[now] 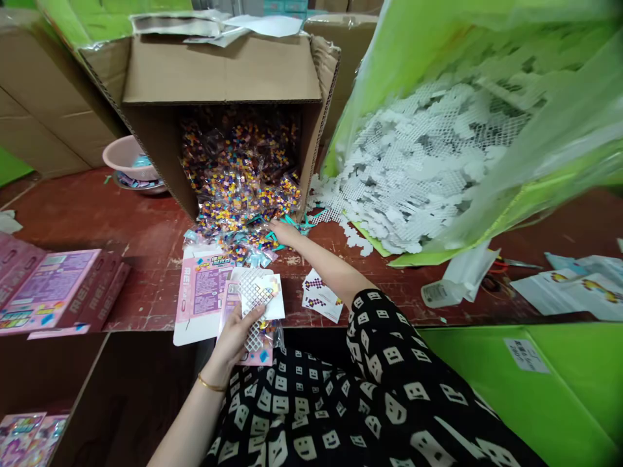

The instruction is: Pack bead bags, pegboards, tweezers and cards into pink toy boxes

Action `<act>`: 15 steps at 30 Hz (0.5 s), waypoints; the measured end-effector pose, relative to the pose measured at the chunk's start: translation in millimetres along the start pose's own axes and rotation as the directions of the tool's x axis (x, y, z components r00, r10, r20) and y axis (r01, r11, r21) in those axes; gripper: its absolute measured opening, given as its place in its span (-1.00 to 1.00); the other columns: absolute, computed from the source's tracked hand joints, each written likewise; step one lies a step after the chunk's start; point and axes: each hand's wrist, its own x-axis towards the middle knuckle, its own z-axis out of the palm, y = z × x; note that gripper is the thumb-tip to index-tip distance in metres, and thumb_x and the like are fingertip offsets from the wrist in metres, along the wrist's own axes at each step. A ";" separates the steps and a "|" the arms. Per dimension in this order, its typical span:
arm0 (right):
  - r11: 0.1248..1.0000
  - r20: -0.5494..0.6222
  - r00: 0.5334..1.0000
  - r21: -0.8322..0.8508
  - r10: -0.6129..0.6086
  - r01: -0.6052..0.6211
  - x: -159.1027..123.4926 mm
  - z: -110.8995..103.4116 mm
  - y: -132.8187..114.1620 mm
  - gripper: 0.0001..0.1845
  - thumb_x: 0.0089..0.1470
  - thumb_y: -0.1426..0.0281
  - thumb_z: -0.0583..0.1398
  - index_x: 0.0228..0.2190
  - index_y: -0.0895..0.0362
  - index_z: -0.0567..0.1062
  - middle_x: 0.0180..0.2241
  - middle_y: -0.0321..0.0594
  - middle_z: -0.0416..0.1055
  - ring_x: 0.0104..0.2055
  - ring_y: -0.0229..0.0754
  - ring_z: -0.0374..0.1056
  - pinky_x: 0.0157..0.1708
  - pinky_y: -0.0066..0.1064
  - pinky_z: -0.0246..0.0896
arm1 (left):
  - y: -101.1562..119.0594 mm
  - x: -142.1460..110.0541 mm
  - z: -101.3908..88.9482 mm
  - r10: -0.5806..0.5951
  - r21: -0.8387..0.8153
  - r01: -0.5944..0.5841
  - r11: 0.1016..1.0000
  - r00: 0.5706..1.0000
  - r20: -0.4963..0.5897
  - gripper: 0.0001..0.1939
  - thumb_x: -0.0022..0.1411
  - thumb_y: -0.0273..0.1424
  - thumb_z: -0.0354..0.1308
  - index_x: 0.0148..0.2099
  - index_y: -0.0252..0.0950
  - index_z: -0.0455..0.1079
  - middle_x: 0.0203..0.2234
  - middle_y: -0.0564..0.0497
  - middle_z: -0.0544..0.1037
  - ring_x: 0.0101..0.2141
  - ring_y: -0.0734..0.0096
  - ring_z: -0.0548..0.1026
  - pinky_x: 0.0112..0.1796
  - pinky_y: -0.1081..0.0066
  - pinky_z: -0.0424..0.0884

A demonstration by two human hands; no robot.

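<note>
My left hand (238,334) is closed around a white mesh piece (256,285), a white printed card (276,301) and a clear bag of coloured beads (268,331), stacked with a pink box (257,358). The thumb presses on top of the stack. Farther forward, my right hand (285,232) reaches into several teal plastic sticks (304,226), which look like tweezers, beside the bead bags. Its fingertips are partly hidden, so I cannot see whether it grips one. Beyond it, an open carton (221,71) lies on its side, spilling bagged beads (238,188).
White mesh pieces (409,168) fill a green lined bin (370,84) at right. A flattened pink box (202,292) and printed cards (321,295) lie near me. Pink boxes (58,285) and a pink bowl (127,157) stand left; a clear bottle (440,294) lies right.
</note>
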 end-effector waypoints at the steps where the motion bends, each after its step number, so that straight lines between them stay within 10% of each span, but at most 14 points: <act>1: 1.000 0.012 1.000 -0.014 -0.007 0.007 5.1 1.8 5.5 -0.61 0.06 0.76 0.08 -0.11 0.34 0.51 -0.02 0.13 0.45 -0.04 -0.01 0.42 -0.01 -0.23 0.30 | 2.1 1.3 -2.0 -0.013 -0.024 0.013 1.000 1.000 -0.015 -0.44 -0.04 -0.32 0.49 0.00 -0.38 0.43 -0.27 -0.12 0.64 -0.36 0.29 0.61 -0.30 0.43 0.55; 7: 0.999 -0.087 0.996 -0.026 -0.035 0.033 -11.6 -18.6 16.1 -0.62 0.21 0.61 0.00 -0.03 0.33 0.48 0.05 0.16 0.37 0.07 0.04 0.35 0.09 -0.12 0.29 | 9.6 11.1 -11.5 -0.077 -0.040 0.075 0.996 0.996 -0.041 -0.46 0.03 -0.32 0.46 0.05 -0.35 0.44 -0.38 -0.06 0.63 -0.54 0.41 0.54 -0.56 0.53 0.45; 15: 0.830 -0.405 0.833 0.254 -0.376 0.497 -169.7 38.7 -76.9 -0.49 0.31 0.42 -0.02 0.25 0.04 0.29 0.18 -0.10 0.33 0.22 -0.04 0.25 0.20 -0.10 0.26 | -2.5 18.1 11.2 0.071 -0.180 -0.085 0.980 0.994 -0.085 -0.41 -0.07 -0.26 0.51 0.01 -0.32 0.45 -0.21 -0.07 0.63 -0.17 0.21 0.59 -0.14 0.39 0.51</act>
